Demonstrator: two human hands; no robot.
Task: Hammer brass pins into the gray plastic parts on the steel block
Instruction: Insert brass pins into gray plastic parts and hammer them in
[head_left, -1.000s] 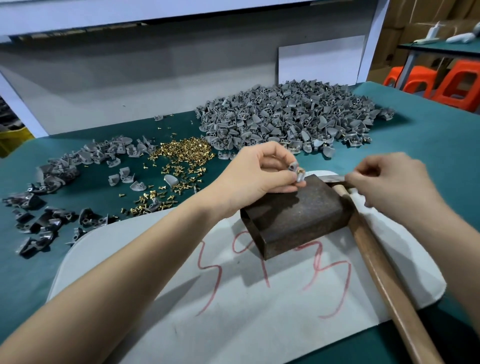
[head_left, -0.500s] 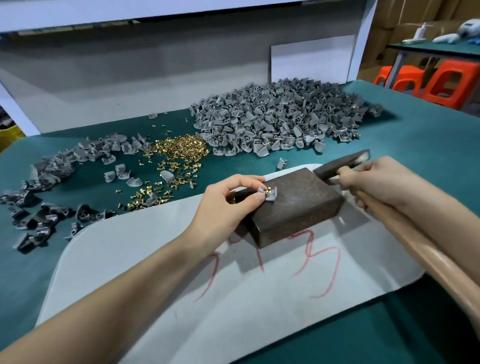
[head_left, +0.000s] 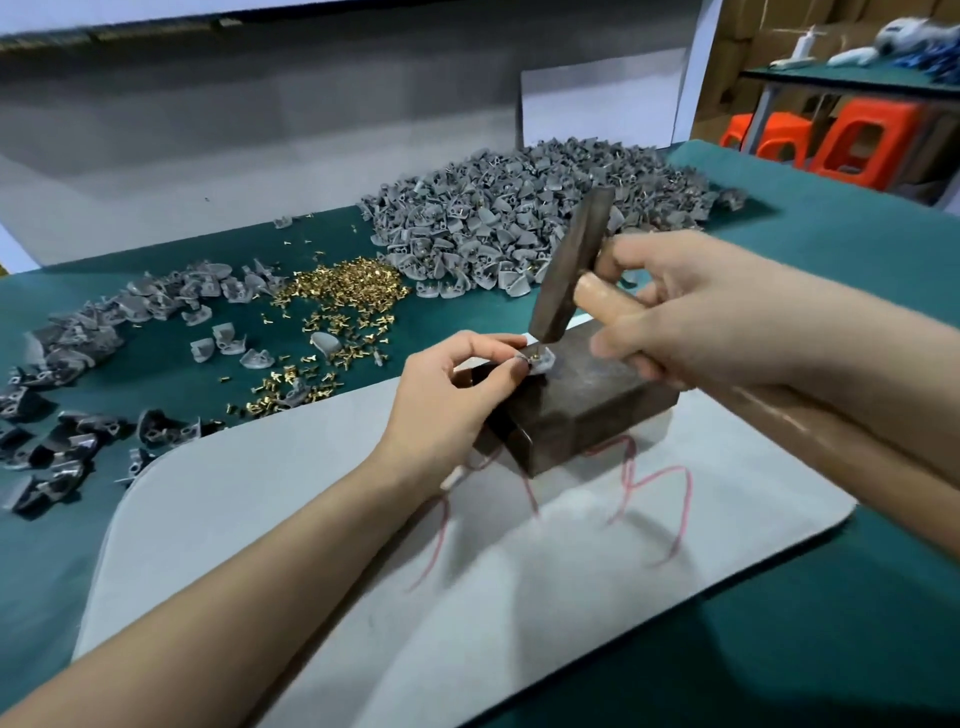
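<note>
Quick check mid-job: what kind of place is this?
Probably a small factory assembly bench: a big heap of gray plastic parts, loose brass pins on the green table, and stacked cardboard boxes behind.

The steel block (head_left: 582, 400), dark, rusty and rectangular, lies flat. At the left end of its top sits one gray plastic part (head_left: 541, 361), pinched by the left hand (head_left: 457, 395), with a brass pin (head_left: 532, 356) in it (how deep is too small to tell). The hammer (head_left: 570, 267), gripped by the right hand (head_left: 701, 322), has its dark head tilted just above that pin. Behind the block lies a heap of gray parts (head_left: 519, 208); behind-left, loose brass pins (head_left: 343, 286).
</note>
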